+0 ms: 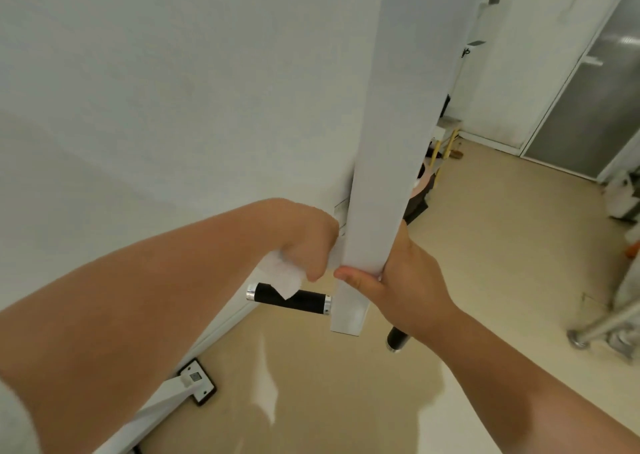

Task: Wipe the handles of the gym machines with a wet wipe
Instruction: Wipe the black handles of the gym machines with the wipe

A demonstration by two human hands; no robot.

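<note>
Head cam, pt 1: your left hand is clenched round a bunched white wet wipe, just left of the white upright post and just above the black left handle. A corner of the wipe hangs over that grip and appears to touch it, but contact can't be confirmed from this angle. Pt 2: your right hand grasps the post near its lower end, thumb across the front face, fingers wrapped behind. Pt 3: left handle sticks out sideways from the post w/ silver caps at both ends. A second black handle shows below your right wrist, mostly hidden. Misc: beige floor, white wall at left, white base foot w/ black plate lower left, frosted door far right.
</note>
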